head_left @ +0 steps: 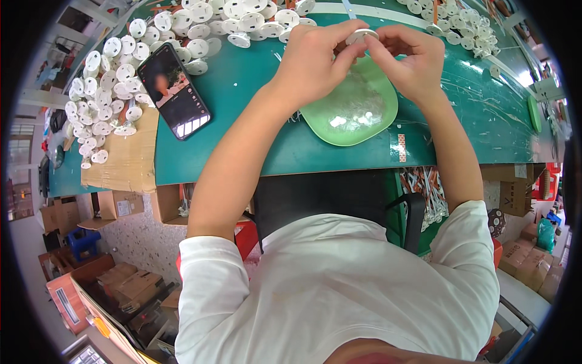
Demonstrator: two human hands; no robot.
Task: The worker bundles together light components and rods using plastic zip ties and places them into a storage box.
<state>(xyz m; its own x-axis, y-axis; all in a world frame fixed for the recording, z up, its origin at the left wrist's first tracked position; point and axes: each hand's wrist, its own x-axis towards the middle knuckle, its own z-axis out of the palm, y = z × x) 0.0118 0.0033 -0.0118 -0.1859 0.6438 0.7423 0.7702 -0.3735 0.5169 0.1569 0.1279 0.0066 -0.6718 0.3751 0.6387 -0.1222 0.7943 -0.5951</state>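
Above a green shallow tray (348, 142), both my hands meet at a white round disc (362, 34). My left hand (312, 59) pinches the disc from the left between thumb and fingers. From the other side, my right hand (413, 59) is closed with its thumb and fingertips on the disc's near edge. Anything small between the fingertips is hidden. A thin pale-blue strip (348, 8) rises just beyond the disc. Small shiny clear bits (357, 118) lie in the tray, but they are too small to name.
Many similar white discs (199, 48) are heaped at the far left, some over a flattened cardboard piece (130, 161). A phone (174, 91) showing a picture leans against them. More discs (464, 27) lie far right. Below the table's right side sits a bin of strip-like parts (424, 188).
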